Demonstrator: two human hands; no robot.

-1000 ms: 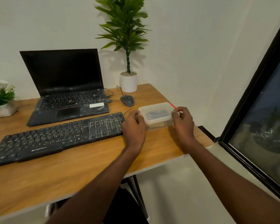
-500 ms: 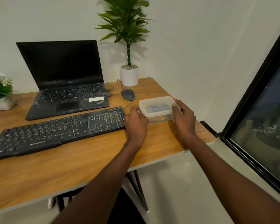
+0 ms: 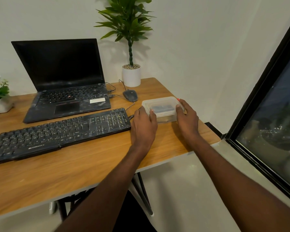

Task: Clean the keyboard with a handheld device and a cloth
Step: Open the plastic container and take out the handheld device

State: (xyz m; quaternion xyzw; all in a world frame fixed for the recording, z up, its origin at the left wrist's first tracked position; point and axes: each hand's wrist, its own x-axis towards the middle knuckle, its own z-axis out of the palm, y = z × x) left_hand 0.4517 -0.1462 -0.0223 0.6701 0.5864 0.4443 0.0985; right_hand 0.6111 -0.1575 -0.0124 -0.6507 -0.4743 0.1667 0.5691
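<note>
Black dusty full-size keyboard [image 3: 57, 133] lies flat at 9 o'clock of your hands, on the wood-grain desk [image 3: 84, 166]; unchanged across the last second, keys untouched, no cleaning begun. Behind it, at 11 o'clock, the open black laptop [image 3: 64, 81] also sits as before.

Your left hand [image 3: 144, 126] stays on the left end of the translucent lidded plastic box [image 3: 161, 108], touching the keyboard's right edge or just beside it; I cannot tell which. What changes: the thumb [image 3: 152, 114] now lies up over the lid's near-left corner, other fingers curled against the box wall.

The box rests on the desk at 12 o'clock of your wrists, a dark object visible through the lid, probably the handheld device; cloth not identifiable.

Your right hand [image 3: 187, 118] likewise stays at the right end, thumb [image 3: 178, 108] now hooked over the lid rim, fingers wrapped behind the far side, partly hidden. A small red tab [image 3: 178, 99] shows at the far-right corner.

Judgement: grip shifts from steadying toward prying. The lid is still seated; opening it is the step in hand.
</note>
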